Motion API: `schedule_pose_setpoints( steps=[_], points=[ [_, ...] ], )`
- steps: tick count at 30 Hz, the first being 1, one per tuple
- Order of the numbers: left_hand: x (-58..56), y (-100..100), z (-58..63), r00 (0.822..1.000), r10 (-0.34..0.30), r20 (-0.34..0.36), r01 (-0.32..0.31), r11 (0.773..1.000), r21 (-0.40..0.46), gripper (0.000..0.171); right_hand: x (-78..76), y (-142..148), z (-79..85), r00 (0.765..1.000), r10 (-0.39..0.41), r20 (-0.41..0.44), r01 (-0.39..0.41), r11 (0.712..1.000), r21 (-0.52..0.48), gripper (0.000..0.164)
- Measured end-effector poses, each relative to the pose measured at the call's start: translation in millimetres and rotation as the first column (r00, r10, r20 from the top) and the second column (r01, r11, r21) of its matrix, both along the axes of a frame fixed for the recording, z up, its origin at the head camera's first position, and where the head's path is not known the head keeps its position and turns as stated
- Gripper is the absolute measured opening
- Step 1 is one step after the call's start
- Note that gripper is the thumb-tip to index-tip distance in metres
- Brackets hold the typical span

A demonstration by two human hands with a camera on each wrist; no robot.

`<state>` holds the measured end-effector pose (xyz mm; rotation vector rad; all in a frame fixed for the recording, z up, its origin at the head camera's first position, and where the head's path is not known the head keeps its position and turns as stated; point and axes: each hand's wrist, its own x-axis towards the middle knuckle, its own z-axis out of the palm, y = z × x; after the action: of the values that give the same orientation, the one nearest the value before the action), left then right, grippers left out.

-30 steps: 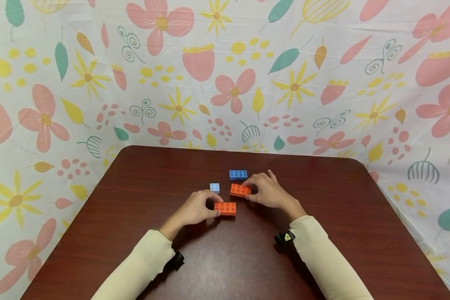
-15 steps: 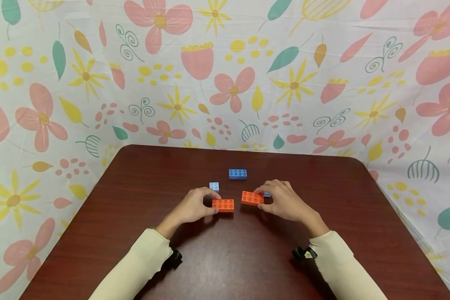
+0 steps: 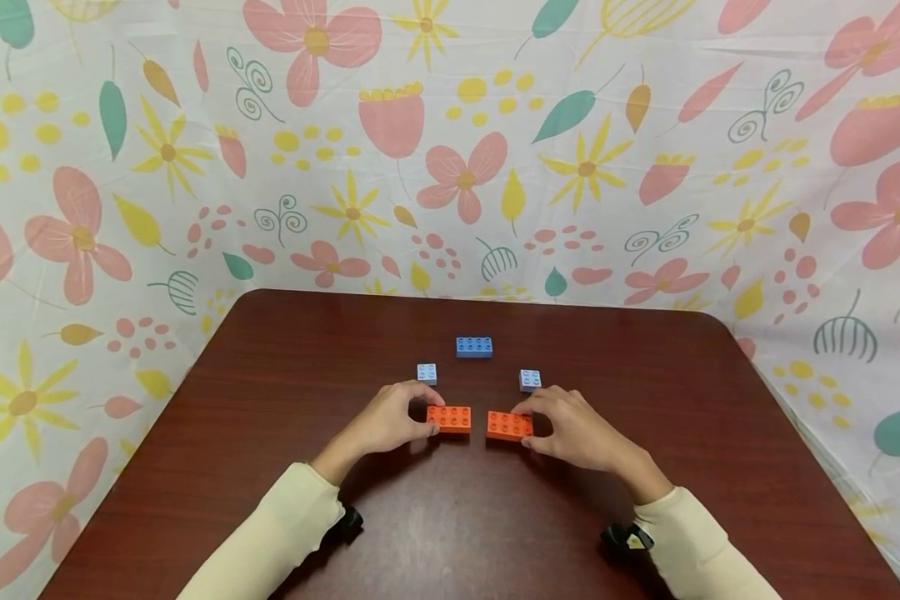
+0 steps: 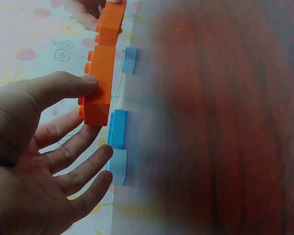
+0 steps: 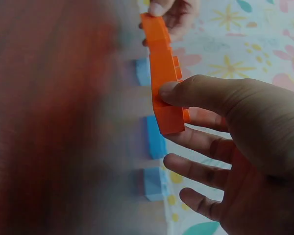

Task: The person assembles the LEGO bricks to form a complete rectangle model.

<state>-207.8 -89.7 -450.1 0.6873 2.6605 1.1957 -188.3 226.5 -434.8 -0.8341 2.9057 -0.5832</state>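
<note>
Between thumb and fingers, my left hand (image 3: 387, 419) pinches an orange building brick (image 3: 450, 418) by its left end. My right hand (image 3: 579, 429) pinches a second orange brick (image 3: 508, 425) by its right end. The two bricks sit side by side with a narrow gap, studs facing up in the head view. In the left wrist view the thumb presses the near side of the left orange brick (image 4: 101, 81), and the other fingers spread below. The right wrist view has the thumb on the side of the right orange brick (image 5: 165, 88) likewise.
Behind the hands, a blue brick (image 3: 474, 347) lies farthest back on the dark wooden table (image 3: 450, 533). A small light blue brick (image 3: 427, 374) is at its front left, another small light blue brick (image 3: 529, 380) at its front right. A flowered cloth (image 3: 465, 233) hangs behind the table.
My right hand has carried its orange brick rightward and toward me, level with the left one. The right light blue brick has come into view. My left hand has hardly moved.
</note>
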Motion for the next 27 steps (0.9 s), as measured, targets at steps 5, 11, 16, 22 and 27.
schedule_pose_setpoints(
  steps=[5, 11, 16, 22, 27],
  points=[
    [3.2, 3.1, -3.2, 0.999, -0.031, -0.013, 0.031, 0.999, -0.011, 0.028, 4.2, -3.5, -6.0, 0.997, 0.026, 0.067, -0.024, 0.999, -0.03, 0.036],
    [7.9, 6.2, -9.4, 0.999, -0.044, -0.026, 0.043, 0.998, -0.042, 0.028, 4.2, -6.4, -12.0, 0.993, 0.067, 0.095, -0.062, 0.997, -0.052, 0.035],
    [12.1, 8.2, -10.1, 0.998, -0.051, -0.022, 0.05, 0.997, -0.066, 0.029, 2.7, -8.6, -17.0, 0.992, 0.085, 0.09, -0.079, 0.995, -0.062, 0.034],
    [14.5, 9.8, -11.4, 0.998, -0.058, -0.028, 0.055, 0.993, -0.107, 0.028, 1.9, -10.7, -21.2, 0.993, 0.095, 0.076, -0.09, 0.994, -0.062, 0.034],
    [15.2, 10.8, -13.6, 0.998, -0.059, -0.033, 0.054, 0.99, -0.132, 0.028, 1.1, -12.0, -22.0, 0.992, 0.105, 0.063, -0.102, 0.993, -0.058, 0.034]
  ],
)
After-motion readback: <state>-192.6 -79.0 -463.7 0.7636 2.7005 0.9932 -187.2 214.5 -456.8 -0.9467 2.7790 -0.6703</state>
